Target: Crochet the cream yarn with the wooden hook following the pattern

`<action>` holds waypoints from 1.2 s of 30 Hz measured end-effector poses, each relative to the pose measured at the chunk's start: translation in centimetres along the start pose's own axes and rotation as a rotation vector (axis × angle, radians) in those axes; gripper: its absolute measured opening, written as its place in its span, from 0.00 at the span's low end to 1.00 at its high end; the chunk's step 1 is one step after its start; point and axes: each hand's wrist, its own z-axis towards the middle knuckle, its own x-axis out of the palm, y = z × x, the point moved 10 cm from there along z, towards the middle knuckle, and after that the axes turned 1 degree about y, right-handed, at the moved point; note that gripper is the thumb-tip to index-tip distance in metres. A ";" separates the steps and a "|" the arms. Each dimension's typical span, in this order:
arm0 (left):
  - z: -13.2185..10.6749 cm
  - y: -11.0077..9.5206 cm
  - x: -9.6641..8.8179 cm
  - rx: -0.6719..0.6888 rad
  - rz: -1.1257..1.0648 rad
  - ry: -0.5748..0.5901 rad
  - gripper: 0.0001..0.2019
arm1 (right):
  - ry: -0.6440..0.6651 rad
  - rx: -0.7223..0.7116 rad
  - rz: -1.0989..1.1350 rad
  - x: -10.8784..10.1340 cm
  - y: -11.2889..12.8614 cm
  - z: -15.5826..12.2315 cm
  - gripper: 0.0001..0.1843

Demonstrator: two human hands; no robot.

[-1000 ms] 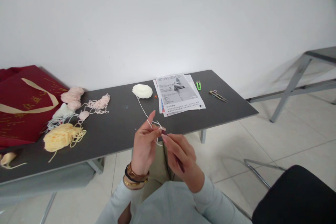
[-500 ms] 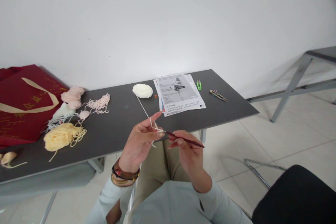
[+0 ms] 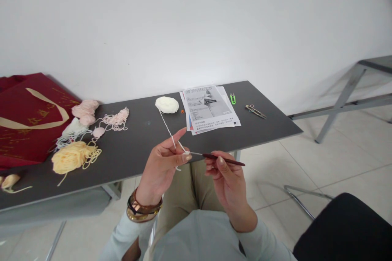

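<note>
My left hand (image 3: 163, 165) is raised over my lap, pinching a small cream yarn piece (image 3: 185, 153) between thumb and middle finger, with the strand looped over the raised index finger. The strand runs back to a cream yarn ball (image 3: 167, 105) on the dark table (image 3: 143, 142). My right hand (image 3: 225, 175) holds a dark red crochet hook (image 3: 222, 159) pointing left, its metal tip in the yarn at my left fingertips.
Printed sheets (image 3: 210, 109), a green thread snip (image 3: 232, 98) and small scissors (image 3: 255, 111) lie at the table's right end. Yellow yarn (image 3: 72, 158), pink yarn (image 3: 116, 120) and a red bag (image 3: 29, 120) sit left. A black chair (image 3: 346, 228) stands at lower right.
My right hand has turned the hook from pointing up and away to lying sideways and has moved right. My left hand has lowered a little, still pinching the yarn.
</note>
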 end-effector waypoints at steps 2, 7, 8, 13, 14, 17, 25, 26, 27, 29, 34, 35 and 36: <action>0.0 -0.2 0.1 0.009 0.011 0.006 0.30 | -0.003 0.012 0.010 0.0 0.1 0.0 0.08; -0.1 -0.2 0.4 0.014 0.034 0.017 0.29 | -0.023 0.074 0.032 -0.1 -0.1 0.0 0.09; -0.1 -0.3 0.4 0.021 0.040 0.016 0.30 | -0.026 0.091 0.035 -0.1 -0.2 0.0 0.09; -0.5 -0.9 0.3 0.069 0.078 0.006 0.30 | -0.022 0.080 -0.006 -0.1 0.3 -0.1 0.09; -0.5 -1.0 0.4 0.068 0.080 0.005 0.30 | -0.006 0.053 -0.023 0.0 0.6 -0.1 0.08; -0.6 -1.0 0.4 0.047 0.073 0.005 0.29 | 0.061 -0.028 -0.085 0.4 1.4 0.3 0.07; -0.6 -0.4 0.6 -0.024 0.034 0.048 0.28 | 0.246 -0.220 -0.215 1.4 3.4 0.8 0.03; -0.6 -0.4 0.7 -0.030 0.031 0.056 0.28 | 0.266 -0.232 -0.237 1.5 3.5 0.7 0.04; -0.6 -0.4 0.7 -0.036 0.031 0.061 0.28 | 0.283 -0.240 -0.260 1.6 3.6 0.7 0.04; -0.6 -0.4 0.8 -0.042 0.036 0.065 0.28 | 0.297 -0.253 -0.301 1.6 3.8 0.6 0.04; -0.8 -0.5 0.8 -0.052 0.048 0.058 0.28 | 0.294 -0.277 -0.349 1.4 4.0 0.6 0.05; -0.8 -0.5 0.8 -0.057 0.048 0.057 0.28 | 0.297 -0.282 -0.355 1.4 4.1 0.6 0.05; -0.8 -0.5 0.8 -0.062 0.048 0.057 0.28 | 0.304 -0.288 -0.364 1.4 4.1 0.6 0.05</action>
